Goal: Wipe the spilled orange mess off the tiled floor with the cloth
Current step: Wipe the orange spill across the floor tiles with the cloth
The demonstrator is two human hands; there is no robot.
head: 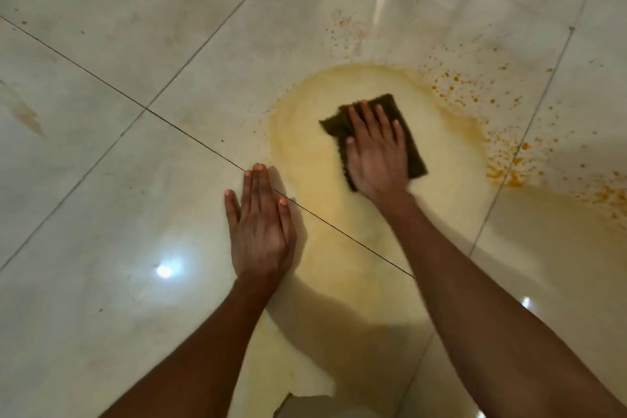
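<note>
We press our right hand (pixel 375 156), fingers flat and spread, on the dark cloth (pixel 412 136) amid the orange mess (pixel 305 132), likely for even pressure; our left hand (pixel 261 224) lies flat on the tiled floor (pixel 118 180), bracing us.

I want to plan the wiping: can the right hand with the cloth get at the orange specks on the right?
Probably yes. The right hand presses the cloth flat, and only bare wet floor lies between it and the specks.

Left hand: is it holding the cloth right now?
No, the left hand rests flat on the bare floor with straight fingers, while the right hand presses the dark cloth into the orange mess.
</note>
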